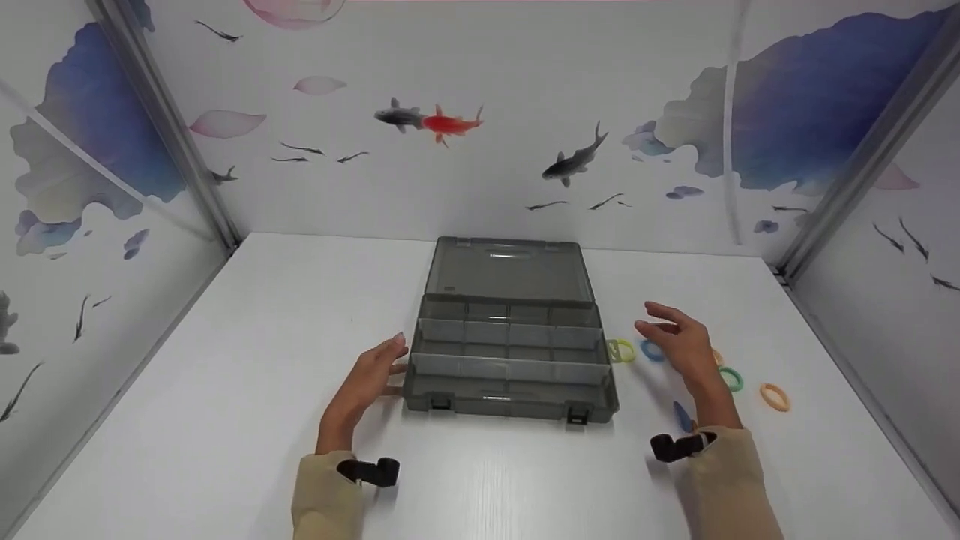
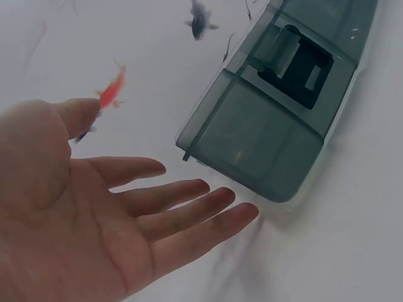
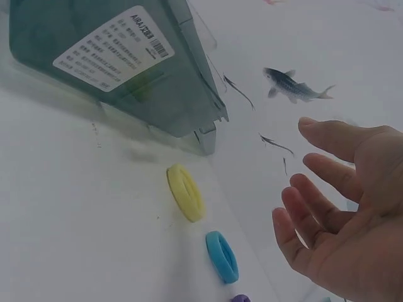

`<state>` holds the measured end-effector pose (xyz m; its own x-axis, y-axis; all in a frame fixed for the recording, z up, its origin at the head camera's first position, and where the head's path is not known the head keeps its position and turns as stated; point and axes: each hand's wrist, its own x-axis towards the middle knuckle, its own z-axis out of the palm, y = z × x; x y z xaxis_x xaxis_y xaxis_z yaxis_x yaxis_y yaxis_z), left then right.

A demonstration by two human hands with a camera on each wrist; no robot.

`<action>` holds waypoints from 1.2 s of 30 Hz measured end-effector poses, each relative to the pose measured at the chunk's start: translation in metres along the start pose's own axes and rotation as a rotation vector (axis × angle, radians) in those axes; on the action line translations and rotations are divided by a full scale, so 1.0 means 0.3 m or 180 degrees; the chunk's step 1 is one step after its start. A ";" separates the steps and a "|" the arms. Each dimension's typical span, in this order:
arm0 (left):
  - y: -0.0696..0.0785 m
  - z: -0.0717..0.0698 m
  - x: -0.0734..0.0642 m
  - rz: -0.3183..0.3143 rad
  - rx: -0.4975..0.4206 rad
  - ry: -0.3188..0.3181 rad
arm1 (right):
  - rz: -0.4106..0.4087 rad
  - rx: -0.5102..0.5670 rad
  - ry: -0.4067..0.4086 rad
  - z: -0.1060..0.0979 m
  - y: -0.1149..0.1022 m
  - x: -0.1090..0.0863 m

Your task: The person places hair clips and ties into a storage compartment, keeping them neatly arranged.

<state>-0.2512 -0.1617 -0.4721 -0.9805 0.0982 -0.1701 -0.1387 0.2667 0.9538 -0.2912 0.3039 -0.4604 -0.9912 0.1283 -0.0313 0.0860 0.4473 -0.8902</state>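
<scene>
A grey see-through compartment box [image 1: 510, 406] stands on the table, its lid [image 1: 510, 270] folded back toward the far wall. Its divided rows show no contents. By the box's left side is my left hand [image 1: 366, 379], fingers stretched toward the wall. In the left wrist view the palm [image 2: 94, 214] is bare and the fingertips reach close to the box's lower corner. To the right of the box my right hand [image 1: 688, 351] hovers over several coloured rings, fingers loosely bent, holding nothing. A yellow ring [image 3: 179, 194] and a blue ring [image 3: 216, 255] lie nearest the box.
Farther right lie a green ring [image 1: 739, 382] and an orange ring [image 1: 785, 401]; another orange one is partly behind the right hand. A dark blue piece [image 1: 682, 416] shows beside the right wrist. White panels with painted fish [image 1: 452, 124] enclose the table [image 1: 247, 337] at back and sides.
</scene>
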 end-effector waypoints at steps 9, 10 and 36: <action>-0.041 -0.023 -0.014 -0.0019 -0.0084 -0.0315 | 0.0217 -0.0179 -0.0279 0.006 0.032 0.001; -0.044 -0.025 -0.015 0.0009 -0.0073 -0.0373 | 0.0236 -0.0201 -0.0279 0.010 0.035 0.003; -0.071 -0.040 -0.012 0.0048 -0.0155 -0.0679 | 0.0263 -0.0967 -0.0408 0.054 0.057 -0.004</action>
<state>-0.2466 -0.1793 -0.4887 -0.9316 0.3039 -0.1995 -0.1359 0.2176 0.9665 -0.2902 0.2971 -0.4829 -0.9826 0.0713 -0.1717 0.1733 0.6857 -0.7069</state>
